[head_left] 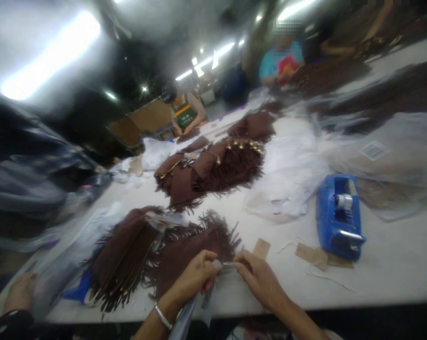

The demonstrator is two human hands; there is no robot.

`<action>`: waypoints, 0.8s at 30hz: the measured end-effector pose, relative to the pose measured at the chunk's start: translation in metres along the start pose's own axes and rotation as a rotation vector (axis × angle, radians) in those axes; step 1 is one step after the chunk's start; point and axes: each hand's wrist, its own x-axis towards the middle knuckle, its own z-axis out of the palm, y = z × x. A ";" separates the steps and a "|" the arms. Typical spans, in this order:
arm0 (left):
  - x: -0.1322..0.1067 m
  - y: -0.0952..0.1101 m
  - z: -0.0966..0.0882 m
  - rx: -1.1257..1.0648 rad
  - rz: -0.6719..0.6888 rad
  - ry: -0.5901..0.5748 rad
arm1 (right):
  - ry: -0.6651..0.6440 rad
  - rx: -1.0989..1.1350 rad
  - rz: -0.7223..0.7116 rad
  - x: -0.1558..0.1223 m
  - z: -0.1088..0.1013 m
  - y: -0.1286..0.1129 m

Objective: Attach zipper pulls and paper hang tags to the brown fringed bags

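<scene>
My left hand [198, 275], with a bracelet at the wrist, is closed round a bunched strip of clear plastic [185, 317] that hangs below it. A thin pale strand [228, 264] runs from it to my right hand [257, 275], whose thumb and fingers pinch its end. Blur hides whether the strand is string or twisted plastic. Just beyond my hands lies a brown fringed bag [192, 248]. A stack of similar fringed pieces [123, 252] sits to its left. Past my right fingers lies a brown card tag [262, 249].
A blue tape dispenser [339, 217] stands at right, beside more card tags [311, 255] with white strings. Clear plastic bags [287, 174] and a fringed brown pile [216, 165] cover the table's middle. Another person's hand [20, 290] rests at far left; two people work across the table.
</scene>
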 end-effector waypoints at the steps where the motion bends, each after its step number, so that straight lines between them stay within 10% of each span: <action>1: 0.001 0.000 -0.002 0.062 0.019 0.011 | 0.014 0.009 0.005 0.000 0.002 0.000; 8: 0.006 0.007 -0.012 0.544 0.152 0.160 | 0.078 0.097 0.062 -0.003 0.012 -0.002; 24: 0.004 0.004 -0.030 0.308 0.077 -0.034 | 0.088 0.150 0.047 0.005 0.027 -0.007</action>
